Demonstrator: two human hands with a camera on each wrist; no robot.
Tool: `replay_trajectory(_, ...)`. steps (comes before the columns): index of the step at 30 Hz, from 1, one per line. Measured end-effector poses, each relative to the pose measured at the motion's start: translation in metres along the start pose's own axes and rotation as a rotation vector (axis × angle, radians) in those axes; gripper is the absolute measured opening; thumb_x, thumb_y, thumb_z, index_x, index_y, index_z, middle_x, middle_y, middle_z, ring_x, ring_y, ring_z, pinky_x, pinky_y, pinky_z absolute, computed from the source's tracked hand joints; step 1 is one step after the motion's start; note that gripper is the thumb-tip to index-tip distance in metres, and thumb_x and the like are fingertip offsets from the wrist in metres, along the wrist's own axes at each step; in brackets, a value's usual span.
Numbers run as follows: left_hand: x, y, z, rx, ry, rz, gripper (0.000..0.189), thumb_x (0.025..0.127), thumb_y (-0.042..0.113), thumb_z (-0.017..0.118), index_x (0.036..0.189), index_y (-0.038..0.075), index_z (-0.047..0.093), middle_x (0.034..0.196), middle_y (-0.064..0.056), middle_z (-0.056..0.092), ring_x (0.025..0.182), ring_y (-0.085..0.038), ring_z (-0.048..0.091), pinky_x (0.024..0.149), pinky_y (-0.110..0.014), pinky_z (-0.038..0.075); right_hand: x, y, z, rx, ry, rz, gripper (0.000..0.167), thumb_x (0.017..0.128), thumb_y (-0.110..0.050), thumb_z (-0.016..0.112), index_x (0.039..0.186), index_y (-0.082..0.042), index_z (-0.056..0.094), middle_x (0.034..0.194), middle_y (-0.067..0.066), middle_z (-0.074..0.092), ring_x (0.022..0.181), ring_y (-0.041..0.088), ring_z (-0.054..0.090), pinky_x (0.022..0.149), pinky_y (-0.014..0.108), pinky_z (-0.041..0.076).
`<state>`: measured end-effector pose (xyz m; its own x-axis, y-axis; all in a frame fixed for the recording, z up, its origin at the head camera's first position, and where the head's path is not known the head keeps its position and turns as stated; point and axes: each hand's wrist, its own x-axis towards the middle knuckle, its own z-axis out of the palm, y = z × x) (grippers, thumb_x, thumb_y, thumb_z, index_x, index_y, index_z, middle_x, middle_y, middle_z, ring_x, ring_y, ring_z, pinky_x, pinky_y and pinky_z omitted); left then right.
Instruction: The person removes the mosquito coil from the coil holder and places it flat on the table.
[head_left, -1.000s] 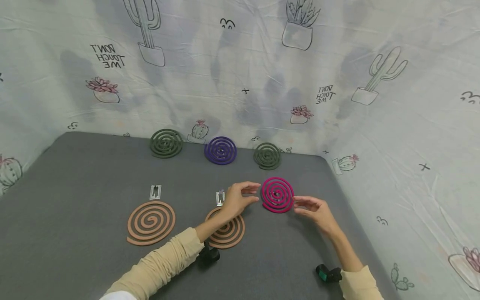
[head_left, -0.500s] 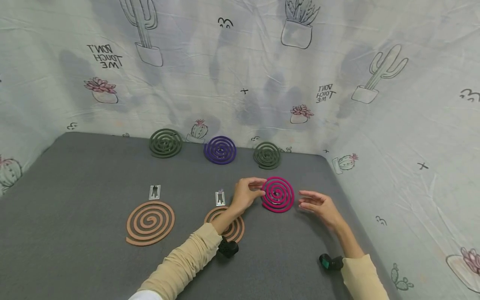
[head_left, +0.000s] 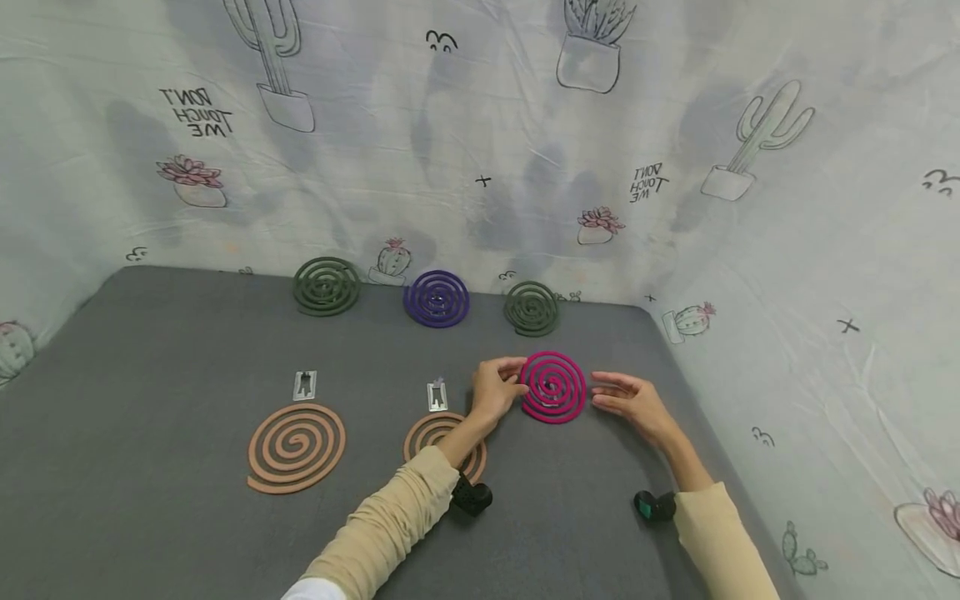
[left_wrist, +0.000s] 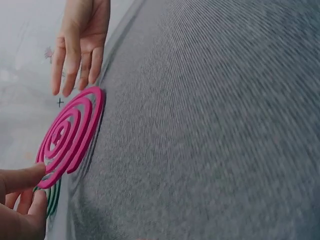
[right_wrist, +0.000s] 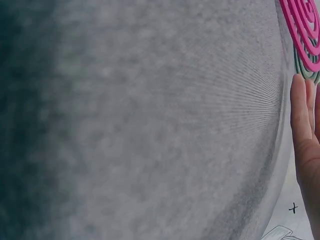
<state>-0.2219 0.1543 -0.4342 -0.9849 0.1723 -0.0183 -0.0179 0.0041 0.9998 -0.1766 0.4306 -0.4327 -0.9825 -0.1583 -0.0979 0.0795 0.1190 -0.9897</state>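
A pink mosquito coil (head_left: 551, 379) lies flat near the right side of the grey table, and a bit of metal shows through its centre. My left hand (head_left: 495, 393) pinches the coil's left edge. In the left wrist view, that hand's thumb and finger (left_wrist: 25, 177) meet at the coil's rim. On the opposite side, my right hand (head_left: 633, 404) hovers with straight, spread fingers and holds nothing. Its fingertips are a short gap from the coil's right edge. The right wrist view shows the right hand (right_wrist: 306, 140) at the frame's edge, below the pink coil (right_wrist: 300, 42).
Along the back stand a green coil (head_left: 327, 286), a purple coil (head_left: 437, 298) and another green coil (head_left: 532, 308). Two tan coils (head_left: 297, 443) (head_left: 435, 427) lie in front, one partly under my left forearm. Small metal stands (head_left: 305, 385) (head_left: 437, 395) sit behind them. Printed cloth walls (head_left: 480, 125) enclose the table.
My left hand has moved right and now pinches the pink coil's left edge. My right hand has drawn back slightly from the coil's right edge. The coil stays in place.
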Motion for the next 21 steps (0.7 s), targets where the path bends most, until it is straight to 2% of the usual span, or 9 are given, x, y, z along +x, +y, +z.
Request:
replay_trajectory(2, 0.0004, -0.0007, 0.0020, -0.003, 0.017, -0.012, 0.041, 0.084, -0.027, 0.075, 0.122, -0.015, 0.075, 0.124, -0.031, 0.075, 0.121, -0.045, 0.073, 0.108, -0.042, 0.062, 0.0028, -0.0007, 0.0009, -0.027, 0.006, 0.015, 0.048, 0.102, 0.011, 0.068, 0.146, 0.023, 0.053, 0.123, -0.014, 0.076, 0.110, 0.001, 0.075, 0.096, 0.023, 0.065)
replay_trajectory(6, 0.0022, -0.0034, 0.0057, 0.012, 0.046, -0.020, 0.042, 0.082, -0.029, 0.075, 0.121, -0.014, 0.077, 0.122, -0.031, 0.077, 0.120, -0.044, 0.074, 0.105, -0.041, 0.064, 0.0057, 0.0000, 0.0006, -0.053, 0.002, 0.032, 0.057, 0.103, 0.012, 0.066, 0.150, 0.029, 0.039, 0.123, -0.016, 0.073, 0.107, 0.000, 0.075, 0.096, 0.022, 0.065)
replay_trajectory(10, 0.0025, -0.0037, 0.0071, 0.040, 0.046, -0.003, 0.043, 0.081, -0.029, 0.075, 0.121, -0.013, 0.078, 0.120, -0.030, 0.078, 0.118, -0.043, 0.076, 0.101, -0.039, 0.066, 0.0070, 0.0014, 0.0013, -0.042, 0.005, 0.032, 0.056, 0.102, 0.015, 0.064, 0.150, 0.029, 0.038, 0.121, -0.017, 0.074, 0.106, 0.000, 0.075, 0.095, 0.022, 0.065)
replay_trajectory(15, 0.0019, -0.0039, 0.0077, 0.068, 0.032, 0.022, 0.045, 0.081, -0.030, 0.075, 0.122, -0.012, 0.078, 0.121, -0.030, 0.077, 0.120, -0.043, 0.074, 0.103, -0.042, 0.065, 0.0096, 0.0025, 0.0038, -0.020, -0.002, 0.040, 0.055, 0.102, 0.018, 0.061, 0.151, 0.030, 0.037, 0.118, -0.013, 0.077, 0.104, 0.000, 0.076, 0.094, 0.022, 0.065)
replay_trajectory(21, 0.0031, -0.0067, 0.0068, 0.096, 0.025, 0.060, 0.047, 0.078, -0.034, 0.073, 0.121, -0.015, 0.077, 0.120, -0.031, 0.078, 0.119, -0.044, 0.075, 0.102, -0.040, 0.065, 0.0103, 0.0035, 0.0055, -0.033, 0.008, 0.047, 0.056, 0.100, 0.019, 0.063, 0.150, 0.029, 0.040, 0.116, -0.013, 0.078, 0.102, -0.001, 0.076, 0.091, 0.020, 0.065)
